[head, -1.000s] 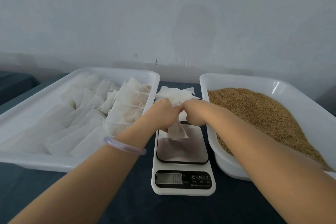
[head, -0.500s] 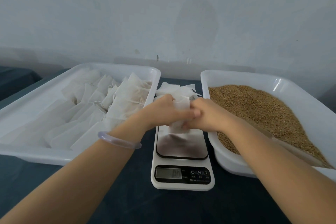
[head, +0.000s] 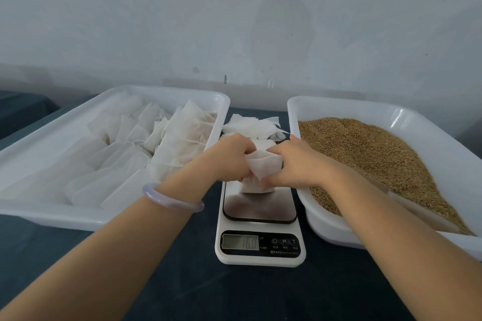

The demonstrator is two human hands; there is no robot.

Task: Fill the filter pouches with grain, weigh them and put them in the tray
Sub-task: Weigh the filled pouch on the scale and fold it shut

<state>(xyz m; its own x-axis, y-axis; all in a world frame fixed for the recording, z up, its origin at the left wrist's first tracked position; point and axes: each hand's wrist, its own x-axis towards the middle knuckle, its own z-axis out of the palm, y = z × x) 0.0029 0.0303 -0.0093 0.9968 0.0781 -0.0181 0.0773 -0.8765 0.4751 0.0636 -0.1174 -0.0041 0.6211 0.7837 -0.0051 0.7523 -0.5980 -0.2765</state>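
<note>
- A dark teal tabletop (head: 182, 289) runs to a pale, scuffed wall (head: 234, 21) just behind it.
- On our left stands a white tray (head: 52, 216) holding rows of filled pouches (head: 182, 133). On our right a second white tub (head: 326, 232) holds a heap of brown grain (head: 365, 154).
- Between them sits a white scale (head: 260, 258) with a shiny weighing plate (head: 260, 208). Its display (head: 240, 242) is lit, but we cannot read the digits surely.
- Behind the scale lies a loose stack of empty pouches (head: 250, 125).
- Our left hand (head: 227, 156), with a pale bangle (head: 169, 198) on its wrist, and our right hand (head: 300, 161) both grip one filter pouch (head: 263, 167). Curled fingers hold its top edge from either side.
- The filter pouch hangs over the far end of the weighing plate. We cannot tell whether its bottom touches the plate.
- A second ago our knuckles met and the filter pouch dangled narrow below them. Now the hands sit slightly apart and the cloth is spread wide between them.
- The trays, the scale and the stack have not moved.
</note>
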